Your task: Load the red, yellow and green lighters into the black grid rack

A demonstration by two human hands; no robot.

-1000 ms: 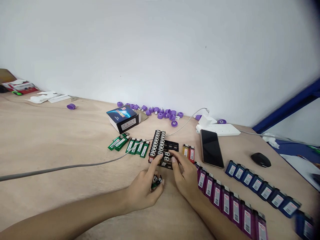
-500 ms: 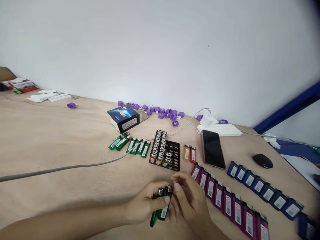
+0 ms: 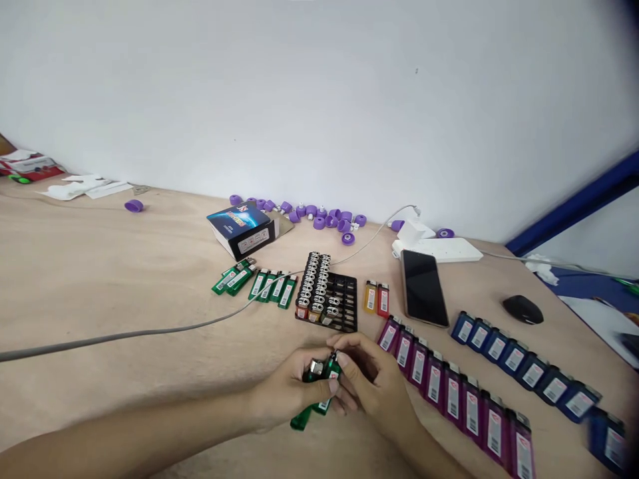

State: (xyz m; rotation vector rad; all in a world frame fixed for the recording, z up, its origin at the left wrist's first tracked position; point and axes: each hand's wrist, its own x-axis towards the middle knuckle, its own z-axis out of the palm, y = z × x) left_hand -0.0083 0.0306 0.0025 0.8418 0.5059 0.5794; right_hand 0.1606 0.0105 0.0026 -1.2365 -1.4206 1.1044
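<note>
Two green lighters (image 3: 322,404) are held in my left hand (image 3: 284,386), thumb pressed across them and metal tops facing up. My right hand (image 3: 377,389) closes from the other side, with thumb and fingers at the top of the nearer lighter. Just beyond my hands lies a black slotted tray (image 3: 351,293). Upright lighters (image 3: 313,283) fill its left columns, and a few more stand in the column beside them. Left of the tray are several loose green lighters (image 3: 273,287), with a grey cable crossing them.
Purple lighters (image 3: 452,392) and blue lighters (image 3: 514,358) form rows on the right. A yellow lighter (image 3: 370,297) and a red lighter (image 3: 383,300) lie near a phone (image 3: 424,288). Behind are a box (image 3: 244,229), purple caps (image 3: 319,223), a power strip (image 3: 452,250) and a mouse (image 3: 522,309).
Both hands have risen slightly with the green lighters. My right thumb and fingers have closed in on the top of the nearer lighter. The view has shifted a little.
</note>
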